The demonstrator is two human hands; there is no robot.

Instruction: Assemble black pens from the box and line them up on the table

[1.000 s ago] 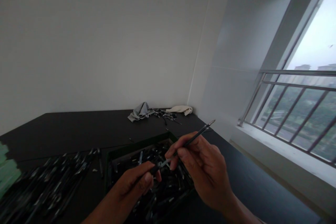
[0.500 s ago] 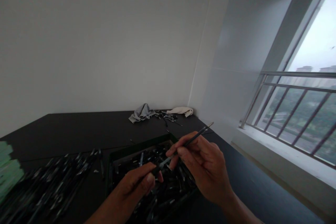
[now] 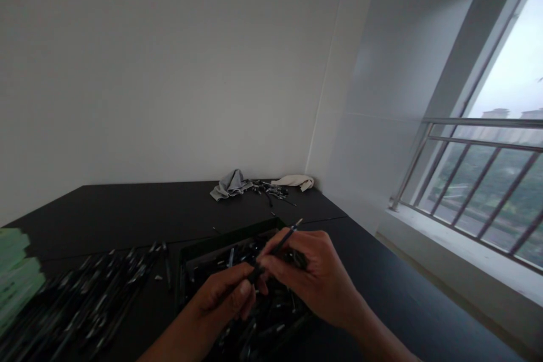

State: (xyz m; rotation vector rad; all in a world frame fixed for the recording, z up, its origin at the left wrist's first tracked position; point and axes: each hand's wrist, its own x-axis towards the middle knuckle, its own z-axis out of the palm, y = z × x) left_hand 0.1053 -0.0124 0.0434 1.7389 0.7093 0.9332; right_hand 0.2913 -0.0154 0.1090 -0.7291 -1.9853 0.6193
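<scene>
Counter (image 3: 127, 209), dark and broad, bears an open green-edged box (image 3: 229, 233) holding a jumble of dark slender parts, with a spread of long dark pieces (image 3: 97, 288) at its left. Farther back lie a grey cloth (image 3: 232, 185), a pale cloth (image 3: 294, 181) and a small heap (image 3: 271, 190) between them. Over the box, the right hand (image 3: 311, 263) is closed in a fingertip pinch on a slim dark rod (image 3: 285, 239), tilted with its pale tip up and away. The left hand (image 3: 223, 294), also nearly closed, pinches a short dark piece (image 3: 254, 275) near the rod's lower end. The step in hand looks like fine two-handed handling with both parts brought in line; whether they are joined is hidden by the fingers. Any next move would call for a steady left pinch and light, straight control of the rod.
</scene>
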